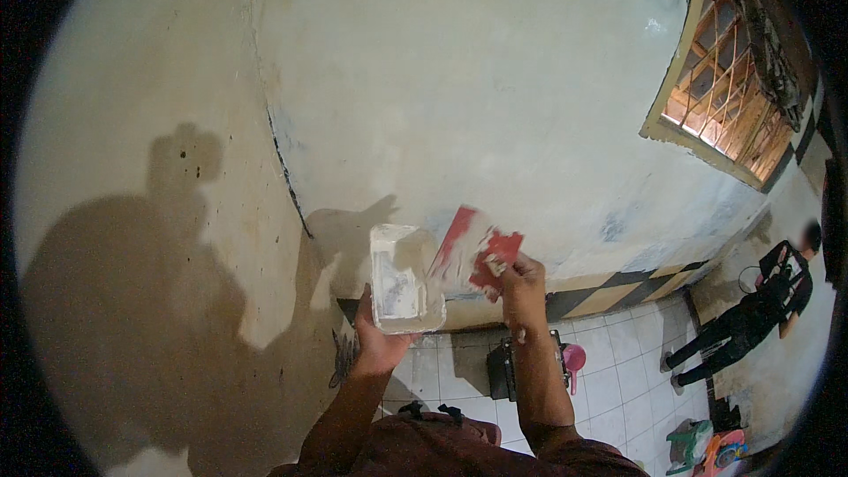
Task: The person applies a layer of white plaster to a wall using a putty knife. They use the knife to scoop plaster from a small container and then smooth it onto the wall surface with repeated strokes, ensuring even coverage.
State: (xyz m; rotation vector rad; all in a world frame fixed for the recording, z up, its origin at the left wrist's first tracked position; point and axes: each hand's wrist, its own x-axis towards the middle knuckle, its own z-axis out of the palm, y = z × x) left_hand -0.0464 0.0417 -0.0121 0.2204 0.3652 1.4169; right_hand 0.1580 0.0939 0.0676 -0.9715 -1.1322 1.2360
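Observation:
My left hand grips a white plastic tub from below, its fingers wrapped round the near left side. White putty coats the tub's inside. Just to the right, my right hand pinches a flat red putty spreader smeared with white paste. The spreader's left edge is close to the tub's rim; I cannot tell whether they touch. Both are held in front of the pale wall, which shows patchy grey and white areas. A dab of paste sticks to my right wrist.
A dark crack runs down the wall corner at left. A barred window is at upper right. On the tiled floor stand a dark box and a pink dipper. Another person in dark clothes stands at right.

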